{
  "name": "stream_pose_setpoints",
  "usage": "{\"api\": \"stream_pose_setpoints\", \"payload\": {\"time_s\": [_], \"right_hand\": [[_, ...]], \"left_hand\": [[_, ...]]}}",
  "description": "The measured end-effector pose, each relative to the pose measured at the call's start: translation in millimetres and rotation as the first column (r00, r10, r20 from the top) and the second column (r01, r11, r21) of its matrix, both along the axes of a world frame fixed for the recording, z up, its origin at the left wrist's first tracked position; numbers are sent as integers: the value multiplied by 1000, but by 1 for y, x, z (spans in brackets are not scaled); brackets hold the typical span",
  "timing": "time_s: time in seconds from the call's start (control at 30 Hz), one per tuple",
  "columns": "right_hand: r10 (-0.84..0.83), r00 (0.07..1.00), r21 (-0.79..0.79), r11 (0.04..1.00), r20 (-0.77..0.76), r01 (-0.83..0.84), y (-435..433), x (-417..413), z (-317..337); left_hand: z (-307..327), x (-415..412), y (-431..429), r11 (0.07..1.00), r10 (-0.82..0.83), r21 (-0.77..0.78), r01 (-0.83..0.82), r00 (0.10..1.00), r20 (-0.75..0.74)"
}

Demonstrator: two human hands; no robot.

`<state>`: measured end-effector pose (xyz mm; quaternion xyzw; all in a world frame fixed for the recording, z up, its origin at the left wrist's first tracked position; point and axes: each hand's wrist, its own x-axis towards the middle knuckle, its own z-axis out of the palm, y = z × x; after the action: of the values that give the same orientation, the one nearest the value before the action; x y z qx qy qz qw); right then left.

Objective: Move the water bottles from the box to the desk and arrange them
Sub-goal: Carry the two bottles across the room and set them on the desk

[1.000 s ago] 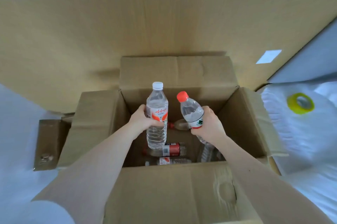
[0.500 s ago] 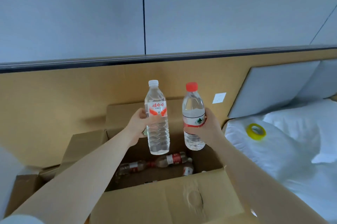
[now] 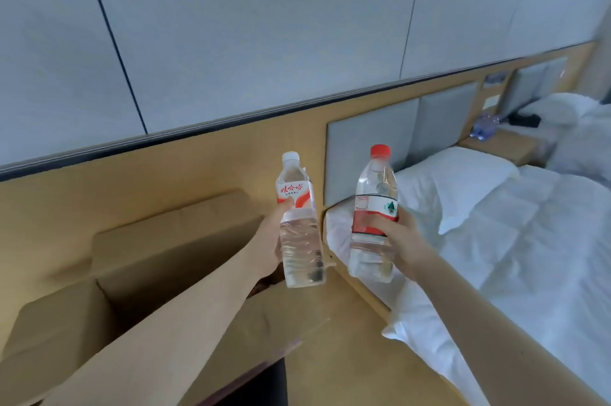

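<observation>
My left hand (image 3: 269,233) grips a clear water bottle with a white cap (image 3: 297,227) and a red-and-white label, held upright above the right side of the open cardboard box (image 3: 158,250). My right hand (image 3: 401,237) grips a second clear bottle with a red cap (image 3: 375,217) and a red label, upright, over the edge of the bed. Both bottles are lifted clear of the box. The inside of the box is mostly hidden by my left forearm and the near flap.
A bed with white bedding and a pillow (image 3: 463,184) fills the right side. A wooden wall panel runs behind the box. Far right, a wooden nightstand (image 3: 499,144) carries several bottles (image 3: 484,126) and a dark object.
Both hands have lifted their bottles out of the box and carried them to the right. My view has swung right, so the box now sits at lower left and the bed fills the right.
</observation>
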<state>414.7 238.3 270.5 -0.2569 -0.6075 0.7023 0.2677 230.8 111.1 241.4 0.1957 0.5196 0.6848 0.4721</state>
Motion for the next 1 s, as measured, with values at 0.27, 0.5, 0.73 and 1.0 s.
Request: {"api": "stream_pose_setpoints", "payload": {"time_s": [0.27,0.5,0.73,1.0], "right_hand": [[-425,905,-169,895,-38,413,13,122,-1],[-671,740,-195,734,-55,651,-19,193,-3],[-874,486,-172,476,19,862,-85,259,-20],[-970,216,-114,204,112,972,-165,330,-38]], "left_hand": [[7,111,77,970,-226,-97,223,974,-20],[11,184,99,850,-516,-157,503,854,-59],[-9,245,92,590,-804,-97,801,594,13],[-37,330,65,247,-963,-104,963,256,88]]}}
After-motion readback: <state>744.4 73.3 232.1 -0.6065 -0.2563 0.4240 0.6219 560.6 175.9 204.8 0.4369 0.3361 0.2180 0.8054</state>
